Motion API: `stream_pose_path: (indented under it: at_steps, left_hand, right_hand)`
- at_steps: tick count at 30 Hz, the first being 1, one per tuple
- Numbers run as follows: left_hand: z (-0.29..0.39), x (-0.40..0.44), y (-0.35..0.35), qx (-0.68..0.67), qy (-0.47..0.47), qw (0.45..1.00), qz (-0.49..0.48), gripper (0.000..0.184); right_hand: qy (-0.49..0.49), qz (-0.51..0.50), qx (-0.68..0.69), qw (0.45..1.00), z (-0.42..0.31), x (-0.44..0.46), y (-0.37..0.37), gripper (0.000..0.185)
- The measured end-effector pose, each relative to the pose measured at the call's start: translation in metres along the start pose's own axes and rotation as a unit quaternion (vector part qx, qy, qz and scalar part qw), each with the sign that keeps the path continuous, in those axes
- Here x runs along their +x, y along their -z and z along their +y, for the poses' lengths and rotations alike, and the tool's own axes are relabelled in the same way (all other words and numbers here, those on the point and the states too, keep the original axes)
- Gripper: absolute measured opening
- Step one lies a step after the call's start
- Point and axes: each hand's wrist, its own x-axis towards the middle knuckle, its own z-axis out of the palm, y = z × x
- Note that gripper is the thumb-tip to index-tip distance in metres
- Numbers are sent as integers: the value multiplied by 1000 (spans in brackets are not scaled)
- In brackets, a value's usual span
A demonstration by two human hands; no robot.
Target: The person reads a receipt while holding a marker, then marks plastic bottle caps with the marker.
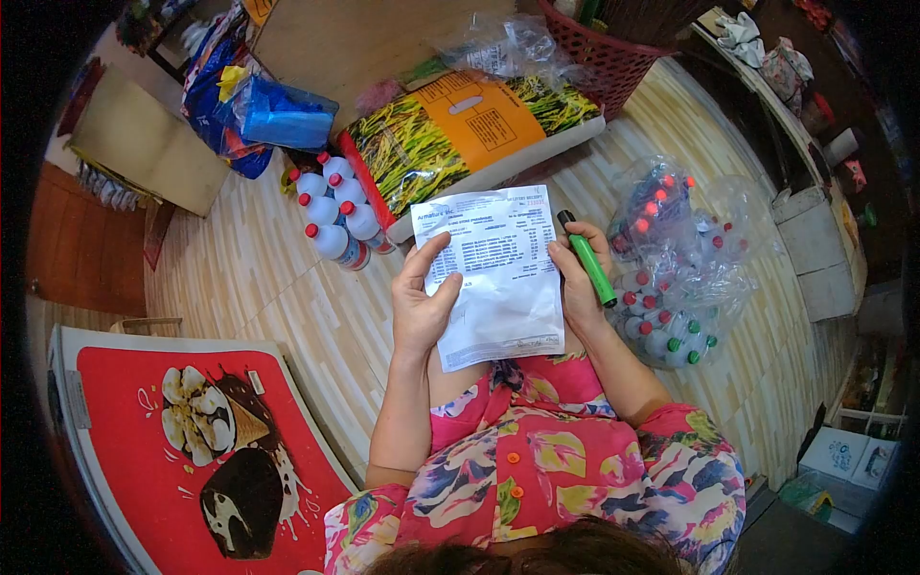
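Note:
A printed delivery receipt (503, 311), white with rows of small text, is held up in front of my lap. My left hand (419, 305) is closed on its left edge, with the thumb lying on the front of the paper. At the right edge, my right hand (578, 287) pinches the same sheet. A green highlighter marker (593, 266) with a dark cap is also gripped in my right hand, slanting down beside the paper. The fingers behind the sheet are partly hidden.
White red-capped bottles (331, 241) stand on the wooden-look floor (259, 278). Behind them lies a printed sack (479, 134). Clear plastic bags of bottles (661, 316) sit at right. A red freezer lid (144, 335) is at lower left, a maroon basket (613, 72) at the back.

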Motion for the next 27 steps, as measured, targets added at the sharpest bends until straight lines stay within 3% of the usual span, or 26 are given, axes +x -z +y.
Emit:
stream_pose_path:
  at_steps: [27]
  left_hand:
    - [1,0,-1,-33,14,999,10,46]
  right_hand:
    - [-1,-5,-4,1000,-5,-1,-5,32]
